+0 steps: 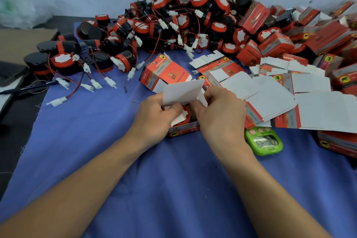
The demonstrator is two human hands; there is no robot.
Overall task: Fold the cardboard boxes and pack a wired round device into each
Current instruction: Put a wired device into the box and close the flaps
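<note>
Blue cloth [173, 189] covers the table under a white wall. At the centre stands an open box [183, 132], red with a white inside, and a round device [185, 117] sits in it, red rim up. The box's white lid [181, 92] stands upright at its far edge.

The left hand [154, 118] grips the box's left side, fingers curled round it, and the thumb presses a small white flap down onto the device. The right hand [218, 116] grips the box's right side, thumb and forefinger pinching a side flap beside the lid. How the other fingers lie I cannot tell.

From 10 to 1 o'clock a pile of devices [173, 15] in black and red lies heaped with red wires and white plugs. At 12 o'clock, just beyond the lid, lies a folded box [164, 73]. Flat boxes [270, 98] are fanned out at 3 o'clock, white sides up, and closed boxes [309, 35] are heaped at 2 o'clock. A green timer [263, 142] sits just beside the right wrist, at 4 o'clock. At 9 o'clock lies a pen [29, 88].
</note>
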